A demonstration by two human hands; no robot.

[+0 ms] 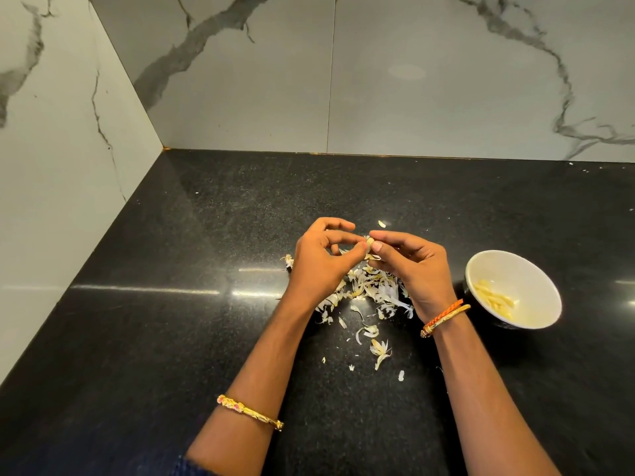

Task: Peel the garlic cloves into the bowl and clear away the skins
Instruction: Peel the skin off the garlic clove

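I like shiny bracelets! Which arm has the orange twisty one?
The right arm. Its wrist wears the orange braided band beside a thin gold one, close to the bowl. The left arm has only a gold bangle.

The bench point(171, 321) is black speckled stone, polished and glossy. Walls point(412, 80) are smooth veined marble. The bowl point(536, 269) looks glazed ceramic; skins point(374, 290) papery.

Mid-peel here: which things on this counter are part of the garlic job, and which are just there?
Job:
pale garlic clove pinched by left hand and right hand
white round bowl holding peeled cloves
papery skin pile

Just there:
black speckled countertop
gold bangles
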